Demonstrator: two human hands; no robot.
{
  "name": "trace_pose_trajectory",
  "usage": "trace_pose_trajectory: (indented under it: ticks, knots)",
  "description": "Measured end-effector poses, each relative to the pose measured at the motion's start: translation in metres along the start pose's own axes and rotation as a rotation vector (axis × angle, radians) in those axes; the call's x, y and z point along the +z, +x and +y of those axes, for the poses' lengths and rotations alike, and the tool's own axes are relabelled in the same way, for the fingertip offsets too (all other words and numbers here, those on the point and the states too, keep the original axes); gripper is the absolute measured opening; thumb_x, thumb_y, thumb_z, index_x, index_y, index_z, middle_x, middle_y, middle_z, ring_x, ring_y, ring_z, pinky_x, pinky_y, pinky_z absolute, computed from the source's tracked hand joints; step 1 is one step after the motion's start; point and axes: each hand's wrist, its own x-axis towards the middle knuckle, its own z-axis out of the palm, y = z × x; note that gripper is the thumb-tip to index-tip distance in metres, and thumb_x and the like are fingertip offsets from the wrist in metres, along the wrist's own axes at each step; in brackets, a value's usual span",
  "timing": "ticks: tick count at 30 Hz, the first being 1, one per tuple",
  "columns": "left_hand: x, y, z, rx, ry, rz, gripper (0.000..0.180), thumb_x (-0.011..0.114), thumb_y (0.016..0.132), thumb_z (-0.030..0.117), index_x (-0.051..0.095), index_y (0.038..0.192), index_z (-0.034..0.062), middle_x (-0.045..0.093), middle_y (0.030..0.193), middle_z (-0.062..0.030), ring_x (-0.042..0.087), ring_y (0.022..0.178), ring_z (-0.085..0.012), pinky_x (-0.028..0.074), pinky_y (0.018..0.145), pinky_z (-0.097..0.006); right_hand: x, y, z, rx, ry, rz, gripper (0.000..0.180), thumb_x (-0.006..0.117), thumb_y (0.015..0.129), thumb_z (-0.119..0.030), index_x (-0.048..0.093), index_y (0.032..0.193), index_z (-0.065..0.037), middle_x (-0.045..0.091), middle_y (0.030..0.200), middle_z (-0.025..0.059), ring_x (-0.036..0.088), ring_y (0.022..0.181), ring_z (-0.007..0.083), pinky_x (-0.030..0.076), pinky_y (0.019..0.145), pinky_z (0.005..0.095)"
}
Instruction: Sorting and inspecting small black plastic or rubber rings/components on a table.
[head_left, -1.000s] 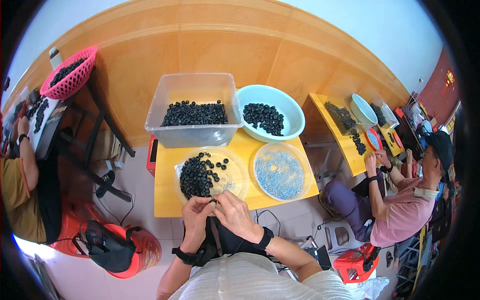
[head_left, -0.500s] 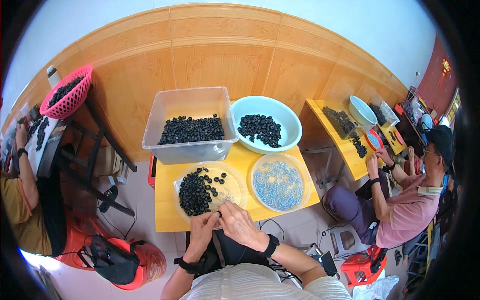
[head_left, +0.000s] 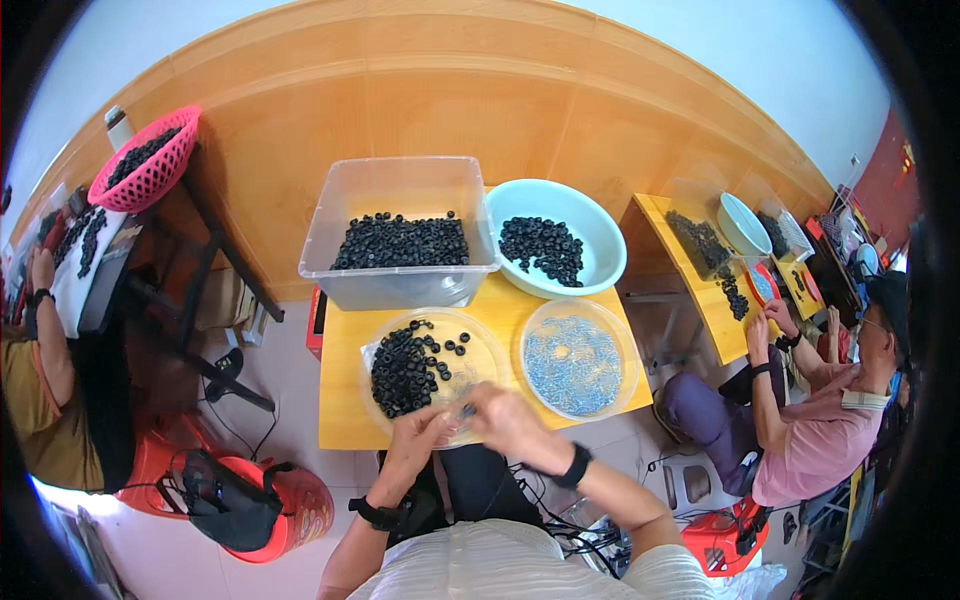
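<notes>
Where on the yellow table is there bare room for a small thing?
The table shows bare patches left of the left round tray and between it and the right tray, toward the front. Crowded: the back, with clear bin beside blue bowl, and the left tray's front, with left hand and right hand.

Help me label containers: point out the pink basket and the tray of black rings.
Pink basket [head_left: 160, 178]: head view, front of its lattice wall.
Tray [head_left: 482, 350]: head view, bare right side of its floor.
</notes>
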Motion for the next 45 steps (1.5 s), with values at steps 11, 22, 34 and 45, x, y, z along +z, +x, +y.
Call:
trace_pose_trajectory:
  ticks: [11,22,34,45]
  knots:
    - [-0.044,-0.011,0.009,0.063,-0.098,0.18,0.025,0.053,0.088,0.02,0.057,0.105,0.0012,0.062,0.091,-0.0067,0.059,0.077,-0.0113,0.047,0.07,-0.022,-0.113,0.08,0.026,-0.014,-0.148,0.713,0.044,0.061,0.068,0.007,0.052,0.11,-0.002,0.055,0.085,0.015,0.057,0.07,0.0267,0.046,0.063,0.0358]
    - [-0.041,-0.018,0.008,0.094,-0.147,0.184,0.019,0.055,0.087,0.017,0.062,0.097,0.0016,0.064,0.084,-0.0057,0.059,0.073,-0.0087,0.046,0.067,-0.02,0.006,0.087,0.063,0.07,-0.115,0.167,0.024,0.056,0.065,0.004,0.062,0.087,-0.002,0.057,0.086,0.0176,0.058,0.082,0.036,0.047,0.072,0.0423]
    - [-0.039,-0.022,0.004,0.14,-0.118,0.126,0.017,0.061,0.082,0.008,0.062,0.098,0.0019,0.062,0.086,-0.0031,0.058,0.078,-0.0079,0.046,0.07,-0.02,0.0,0.06,0.028,0.401,0.95,0.055,0.013,0.063,0.073,-0.003,0.057,0.084,-0.004,0.063,0.076,0.0084,0.062,0.065,0.0209,0.049,0.06,0.0289]
    - [-0.025,-0.019,0.0,0.203,-0.126,-0.246,0.015,0.064,0.077,-0.002,0.061,0.092,0.0011,0.059,0.085,-0.0009,0.058,0.078,-0.007,0.046,0.071,-0.02,0.028,-0.016,-0.009,0.569,1.583,-0.332,0.01,0.063,0.08,-0.008,0.056,0.088,-0.007,0.061,0.076,0.003,0.061,0.066,0.011,0.052,0.062,0.022]
